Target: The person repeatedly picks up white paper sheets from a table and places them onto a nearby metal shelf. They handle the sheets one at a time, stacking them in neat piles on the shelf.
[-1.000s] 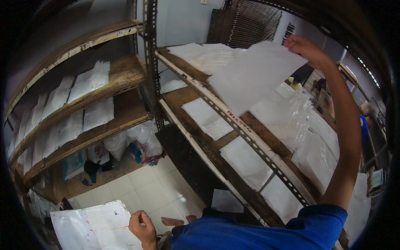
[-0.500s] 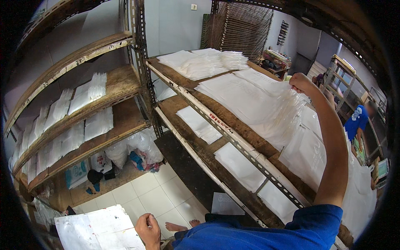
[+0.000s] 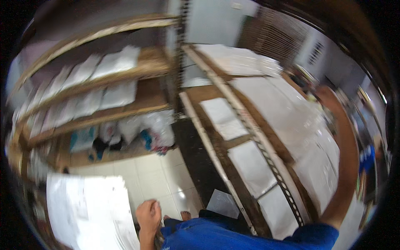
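Note:
My left hand is low in the view, fingers curled in. Whatever it may hold is hidden. Just left of it is a white, marked board or stack of sheets. My right arm stretches over the upper shelf on the right, where overlapping translucent white plastic bags lie in rows. At their far edge is my right hand, too smeared by motion to show its fingers or a hold.
Stacks of white bags fill the left rack. More white sheets lie on the lower right shelf. Clear plastic sacks and cloths sit beneath the left rack. A person in blue is at the far right.
The view has swung, so the shelves appear further right, and the picture is blurred. My right hand was closed at the bags' far edge; my left hand stays curled beside the white board.

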The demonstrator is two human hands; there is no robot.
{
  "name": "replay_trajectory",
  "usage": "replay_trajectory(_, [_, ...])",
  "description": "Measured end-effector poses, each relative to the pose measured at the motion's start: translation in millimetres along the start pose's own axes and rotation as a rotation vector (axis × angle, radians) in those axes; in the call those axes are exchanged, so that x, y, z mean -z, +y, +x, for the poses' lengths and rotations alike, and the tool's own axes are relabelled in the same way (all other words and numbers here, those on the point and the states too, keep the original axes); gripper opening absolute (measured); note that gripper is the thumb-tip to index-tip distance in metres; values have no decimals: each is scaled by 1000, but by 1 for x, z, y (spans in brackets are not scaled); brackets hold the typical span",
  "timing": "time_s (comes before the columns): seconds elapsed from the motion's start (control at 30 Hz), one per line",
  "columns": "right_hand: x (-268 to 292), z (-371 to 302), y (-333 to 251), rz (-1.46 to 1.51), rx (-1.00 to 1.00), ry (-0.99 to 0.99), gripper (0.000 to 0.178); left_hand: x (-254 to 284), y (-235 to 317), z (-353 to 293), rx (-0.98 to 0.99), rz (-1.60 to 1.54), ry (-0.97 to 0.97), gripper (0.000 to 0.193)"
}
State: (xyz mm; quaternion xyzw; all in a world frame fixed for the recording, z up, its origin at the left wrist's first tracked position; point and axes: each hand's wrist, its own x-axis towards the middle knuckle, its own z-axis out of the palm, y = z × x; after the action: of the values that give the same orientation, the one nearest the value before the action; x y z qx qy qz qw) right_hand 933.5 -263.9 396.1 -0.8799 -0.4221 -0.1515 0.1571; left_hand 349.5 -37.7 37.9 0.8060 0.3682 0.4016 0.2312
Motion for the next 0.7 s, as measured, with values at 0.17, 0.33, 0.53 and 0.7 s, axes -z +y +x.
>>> replay_trajectory(0.17, [11,-9,-174,25,272,-100,17,23,-3,-4,-13,-13,9,8])
replay_trajectory(0.33, [-14,-64,-306,-55,564,-382,19,42,-9,-20,12,20,85,11])
replay_trajectory(0.53, [-37,-121,-466,-287,946,-567,27,117,-21,-60,217,252,292,14])
replay_trajectory(0.7, [-32,-145,-526,-254,1086,-661,31,201,-88,-105,669,544,490,27])
